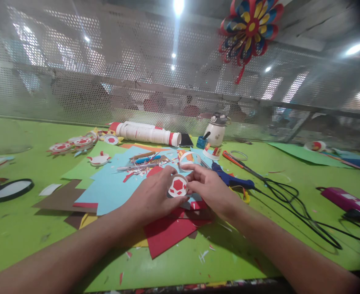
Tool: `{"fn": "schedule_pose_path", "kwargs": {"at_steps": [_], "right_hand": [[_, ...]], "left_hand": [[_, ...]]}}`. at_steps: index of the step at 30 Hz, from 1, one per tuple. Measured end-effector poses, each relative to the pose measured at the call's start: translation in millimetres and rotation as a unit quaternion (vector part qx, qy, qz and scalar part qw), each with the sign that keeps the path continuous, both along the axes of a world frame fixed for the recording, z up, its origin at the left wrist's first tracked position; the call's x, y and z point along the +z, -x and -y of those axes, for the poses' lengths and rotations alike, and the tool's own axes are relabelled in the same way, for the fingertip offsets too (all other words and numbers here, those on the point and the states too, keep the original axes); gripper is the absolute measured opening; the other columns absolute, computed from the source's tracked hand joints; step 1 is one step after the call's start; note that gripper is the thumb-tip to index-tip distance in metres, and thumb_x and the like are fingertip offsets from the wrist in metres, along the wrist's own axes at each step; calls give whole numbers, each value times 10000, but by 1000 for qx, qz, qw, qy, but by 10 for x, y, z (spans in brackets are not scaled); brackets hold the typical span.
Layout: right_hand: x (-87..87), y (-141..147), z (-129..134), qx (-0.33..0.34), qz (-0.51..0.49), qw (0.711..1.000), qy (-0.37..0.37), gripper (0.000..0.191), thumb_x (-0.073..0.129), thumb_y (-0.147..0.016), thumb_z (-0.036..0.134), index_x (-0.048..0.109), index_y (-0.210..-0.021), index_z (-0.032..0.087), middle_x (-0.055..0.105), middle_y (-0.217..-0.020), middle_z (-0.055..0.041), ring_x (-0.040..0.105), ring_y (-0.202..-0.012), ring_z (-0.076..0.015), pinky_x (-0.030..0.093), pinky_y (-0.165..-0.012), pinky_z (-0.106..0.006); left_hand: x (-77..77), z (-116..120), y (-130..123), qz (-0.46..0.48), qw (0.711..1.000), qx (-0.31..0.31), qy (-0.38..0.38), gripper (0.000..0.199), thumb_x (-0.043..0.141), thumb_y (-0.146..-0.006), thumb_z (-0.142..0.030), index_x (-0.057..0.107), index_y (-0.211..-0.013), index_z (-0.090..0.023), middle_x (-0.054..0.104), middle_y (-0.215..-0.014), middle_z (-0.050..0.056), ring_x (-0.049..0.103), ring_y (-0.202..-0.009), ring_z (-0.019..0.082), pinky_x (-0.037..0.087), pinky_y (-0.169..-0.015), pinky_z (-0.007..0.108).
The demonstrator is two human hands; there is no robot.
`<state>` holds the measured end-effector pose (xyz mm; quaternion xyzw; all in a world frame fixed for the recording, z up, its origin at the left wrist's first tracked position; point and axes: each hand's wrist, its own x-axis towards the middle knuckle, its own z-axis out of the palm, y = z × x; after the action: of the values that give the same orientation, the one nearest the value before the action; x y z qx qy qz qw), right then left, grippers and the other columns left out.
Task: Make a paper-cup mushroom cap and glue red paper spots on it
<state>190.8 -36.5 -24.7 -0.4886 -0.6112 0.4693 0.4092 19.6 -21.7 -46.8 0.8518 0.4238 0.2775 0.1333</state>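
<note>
A small round white paper piece with red patches (177, 185) is held between both hands near the middle of the table. My left hand (155, 192) grips its left and lower edge, thumb along the bottom. On the other side, my right hand (209, 188) has its fingers and thumb closed at the right edge. Beneath the hands lie light blue sheets (106, 190) and a red sheet (170, 237). Just behind the disc stands a white paper ring (188, 159). A blue glue gun (233, 176) rests right of my right hand.
Stacked white paper cups or rings (146, 134) lie at the back, near a bottle (215, 130) and a blue jar (201, 142). Finished paper pieces (83, 141) sit back left. Black cables (290, 196) and a purple power strip (348, 202) are on the right.
</note>
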Motion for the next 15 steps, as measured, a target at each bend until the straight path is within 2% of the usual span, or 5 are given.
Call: {"fn": "schedule_pose_path", "kwargs": {"at_steps": [15], "right_hand": [[-23, 46, 21, -17, -6, 1000, 6, 498, 535, -686, 130, 520, -1181, 184, 516, -728, 31, 519, -641, -127, 439, -606, -273]], "left_hand": [[-20, 1, -7, 0, 1000, -2, -13, 389, 571, -778, -405, 412, -1079, -215, 623, -871, 49, 598, -775, 239, 416, -630, 338]]}}
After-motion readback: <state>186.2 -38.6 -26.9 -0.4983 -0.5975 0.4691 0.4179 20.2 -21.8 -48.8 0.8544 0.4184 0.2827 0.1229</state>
